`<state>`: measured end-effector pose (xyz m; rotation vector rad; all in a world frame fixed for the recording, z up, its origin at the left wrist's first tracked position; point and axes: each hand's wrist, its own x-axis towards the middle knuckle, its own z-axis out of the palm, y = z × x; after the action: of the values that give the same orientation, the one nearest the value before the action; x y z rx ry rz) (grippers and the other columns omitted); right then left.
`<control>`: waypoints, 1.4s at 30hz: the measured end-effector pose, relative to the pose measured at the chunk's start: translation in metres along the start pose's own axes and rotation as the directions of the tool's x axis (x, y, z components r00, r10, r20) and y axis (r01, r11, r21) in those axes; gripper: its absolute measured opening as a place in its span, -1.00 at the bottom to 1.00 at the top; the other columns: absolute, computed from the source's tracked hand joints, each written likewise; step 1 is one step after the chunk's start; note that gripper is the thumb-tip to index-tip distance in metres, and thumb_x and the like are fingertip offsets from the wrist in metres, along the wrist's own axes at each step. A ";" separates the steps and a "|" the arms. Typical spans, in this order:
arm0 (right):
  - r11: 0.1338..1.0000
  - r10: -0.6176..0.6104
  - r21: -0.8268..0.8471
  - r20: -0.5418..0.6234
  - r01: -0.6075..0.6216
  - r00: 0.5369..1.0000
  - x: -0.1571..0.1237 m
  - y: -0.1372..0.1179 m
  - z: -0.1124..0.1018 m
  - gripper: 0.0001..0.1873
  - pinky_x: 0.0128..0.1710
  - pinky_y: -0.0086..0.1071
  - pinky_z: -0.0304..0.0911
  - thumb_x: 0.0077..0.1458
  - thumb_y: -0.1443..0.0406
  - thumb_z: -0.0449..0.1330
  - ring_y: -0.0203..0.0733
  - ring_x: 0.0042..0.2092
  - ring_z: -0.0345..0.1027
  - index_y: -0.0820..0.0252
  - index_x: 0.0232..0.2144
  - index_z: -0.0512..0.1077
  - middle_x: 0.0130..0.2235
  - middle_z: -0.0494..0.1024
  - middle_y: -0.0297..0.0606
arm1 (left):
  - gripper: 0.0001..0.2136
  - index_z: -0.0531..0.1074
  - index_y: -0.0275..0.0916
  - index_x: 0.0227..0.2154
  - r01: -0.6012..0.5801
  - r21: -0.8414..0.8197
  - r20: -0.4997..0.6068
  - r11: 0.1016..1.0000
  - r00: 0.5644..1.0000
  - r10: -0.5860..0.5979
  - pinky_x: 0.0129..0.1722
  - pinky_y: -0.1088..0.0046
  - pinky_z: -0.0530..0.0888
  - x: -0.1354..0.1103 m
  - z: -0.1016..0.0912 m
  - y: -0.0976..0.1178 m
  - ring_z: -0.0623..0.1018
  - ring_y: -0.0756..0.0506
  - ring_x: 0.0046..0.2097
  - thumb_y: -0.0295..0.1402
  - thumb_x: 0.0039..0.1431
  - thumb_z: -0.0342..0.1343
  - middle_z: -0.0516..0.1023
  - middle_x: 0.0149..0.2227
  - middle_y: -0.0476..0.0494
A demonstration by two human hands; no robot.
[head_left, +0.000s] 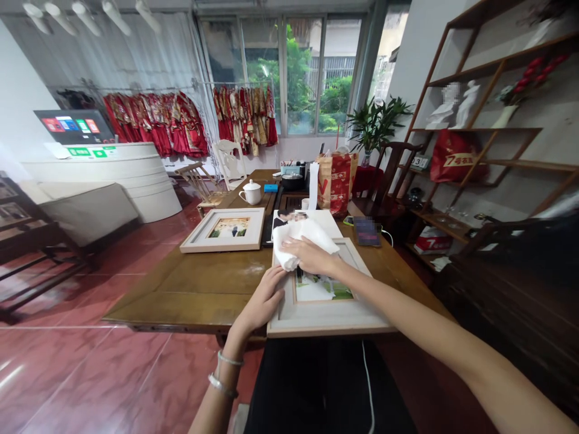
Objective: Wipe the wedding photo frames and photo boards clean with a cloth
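A light wooden picture frame [335,322] with a wide white border lies flat at the table's front edge, close to my body. My right hand [307,254] presses a crumpled white cloth [312,232] onto its upper part; whether it is fabric or paper I cannot tell. Along the frame's left side, my left hand [266,295] holds the edge, fingers near the cloth. The picture inside, with green and white areas, is partly hidden by my right forearm. Behind the cloth lies a photo print [280,218]. A second picture frame [192,246] lies to the left.
On the wooden table [181,295] stand a white lidded cup [252,191], a blue box [270,188] and a red-and-brown paper bag [337,184]. A phone-like device [367,232] with a white cable lies at the right. Wooden shelves [493,163] line the right wall.
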<state>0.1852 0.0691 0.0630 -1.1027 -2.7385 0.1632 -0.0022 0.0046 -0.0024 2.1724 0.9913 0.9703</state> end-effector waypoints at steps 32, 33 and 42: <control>0.986 0.064 0.145 0.146 -0.085 0.987 -0.103 -0.024 -0.009 -0.06 0.26 -0.02 -0.19 -0.32 0.64 -0.11 -0.15 0.32 -0.19 0.18 0.21 0.17 0.27 0.15 -0.24 | -0.55 0.28 -0.16 0.14 -0.001 -0.017 -0.011 1.000 1.000 0.001 0.29 0.06 0.04 0.001 0.000 0.006 0.14 -0.19 0.29 -0.50 0.16 -0.07 0.25 0.22 -0.19; 0.978 0.017 0.203 0.168 -0.052 0.986 -0.114 -0.033 -0.012 -0.05 0.27 -0.04 -0.20 -0.33 0.63 -0.11 -0.16 0.32 -0.19 0.16 0.21 0.17 0.27 0.16 -0.26 | -0.55 0.29 -0.16 0.13 0.000 -0.017 -0.014 1.000 1.000 0.000 0.29 0.07 0.04 0.001 0.000 0.006 0.14 -0.19 0.29 -0.50 0.16 -0.07 0.26 0.22 -0.18; 0.935 0.293 0.128 0.249 -0.331 0.923 -0.191 -0.039 -0.047 -0.16 0.25 -0.11 -0.04 -0.22 0.60 -0.08 -0.07 0.26 0.02 -0.04 0.12 0.31 0.21 0.27 -0.44 | -0.52 0.27 -0.18 0.14 0.012 -0.016 -0.001 1.000 1.000 -0.012 0.30 0.08 0.03 0.000 0.000 0.007 0.12 -0.18 0.29 -0.54 0.13 -0.09 0.24 0.22 -0.20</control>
<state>0.3039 -0.0899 0.0908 -1.5509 -2.6500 0.5879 0.0006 0.0008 0.0028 2.1504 0.9924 0.9713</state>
